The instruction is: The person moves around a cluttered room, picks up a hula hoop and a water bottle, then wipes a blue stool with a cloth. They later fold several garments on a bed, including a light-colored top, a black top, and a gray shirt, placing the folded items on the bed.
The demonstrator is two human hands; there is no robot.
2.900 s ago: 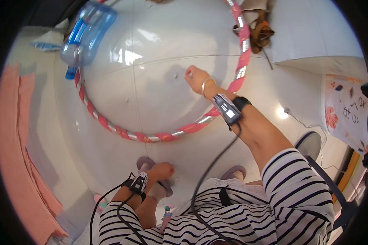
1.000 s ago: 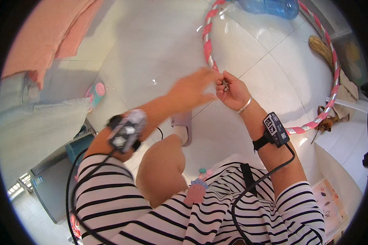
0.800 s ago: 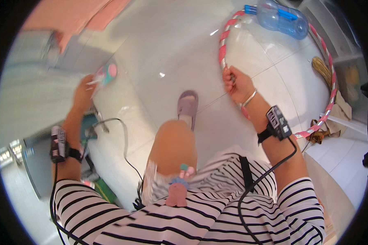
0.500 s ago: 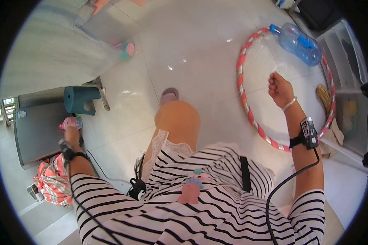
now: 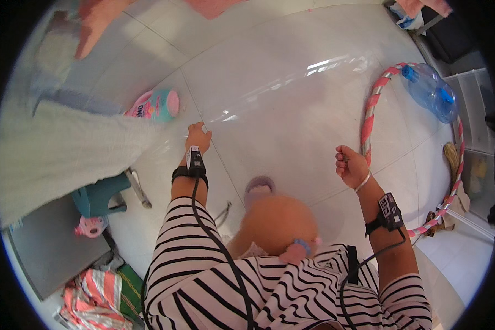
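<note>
My left hand (image 5: 198, 137) reaches forward over the tiled floor with its fingers apart, and I see nothing in it. Nearest to it is a pink and turquoise detergent bottle (image 5: 162, 104), lying beside a pale hanging cloth. My right hand (image 5: 352, 167) hovers above the floor with the fingers curled in, and no object shows in it. Just beyond it is a red and silver hula hoop (image 5: 370, 115). A smaller pink bottle (image 5: 92, 226) sits at the lower left, apart from both hands.
A blue water jug (image 5: 430, 93) lies across the hoop's far edge. Clear plastic drawers (image 5: 476, 110) stand at the right. On the left are the pale cloth (image 5: 77, 154), a teal stool (image 5: 102, 195), a grey cabinet (image 5: 55, 242) and a red-striped bag (image 5: 93, 300).
My left hand has let go of the small pink bottle and swung forward and right toward the detergent bottle. My right hand has come back toward my body and left, out of the hoop.
</note>
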